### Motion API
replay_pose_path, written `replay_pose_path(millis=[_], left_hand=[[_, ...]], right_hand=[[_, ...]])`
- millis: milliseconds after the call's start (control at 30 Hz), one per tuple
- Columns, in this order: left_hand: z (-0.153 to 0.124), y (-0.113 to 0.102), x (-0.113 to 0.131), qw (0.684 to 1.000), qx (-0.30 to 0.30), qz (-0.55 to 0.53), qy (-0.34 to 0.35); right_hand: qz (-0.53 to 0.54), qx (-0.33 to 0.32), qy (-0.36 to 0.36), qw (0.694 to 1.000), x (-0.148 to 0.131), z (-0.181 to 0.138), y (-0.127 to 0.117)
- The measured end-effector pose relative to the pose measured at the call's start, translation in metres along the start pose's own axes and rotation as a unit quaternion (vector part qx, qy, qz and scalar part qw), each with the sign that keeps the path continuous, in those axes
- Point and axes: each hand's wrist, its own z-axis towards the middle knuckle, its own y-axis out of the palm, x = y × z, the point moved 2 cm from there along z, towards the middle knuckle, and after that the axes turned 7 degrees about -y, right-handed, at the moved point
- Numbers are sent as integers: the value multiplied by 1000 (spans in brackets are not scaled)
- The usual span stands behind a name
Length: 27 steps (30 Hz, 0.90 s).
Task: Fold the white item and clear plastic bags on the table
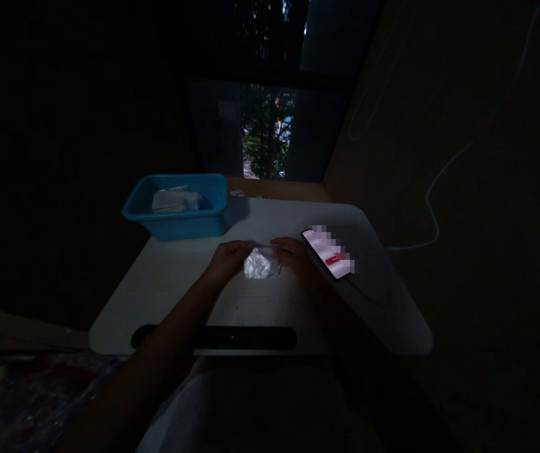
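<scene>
A small clear plastic bag (261,263) lies on the white table (166,283) in dim light. My left hand (228,257) has its fingers closed on the bag's left edge. On the bag's right upper edge rests my right hand (293,253), fingers curled and pinching it. Both hands sit at the middle of the table, close together with the bag between them.
A blue plastic tub (178,220) with white packets (175,199) inside stands at the back left of the table. A lit phone (329,253) lies to the right of my right hand. A white cable (432,207) runs along the wall. A dark slot (232,338) marks the table's near edge.
</scene>
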Motion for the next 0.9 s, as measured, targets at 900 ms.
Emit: replay_pose_path(millis=[900], left_hand=[[-12, 11, 13, 981, -13, 187, 48]], right_hand=[[-118, -93, -40, 988, 4, 3, 11]])
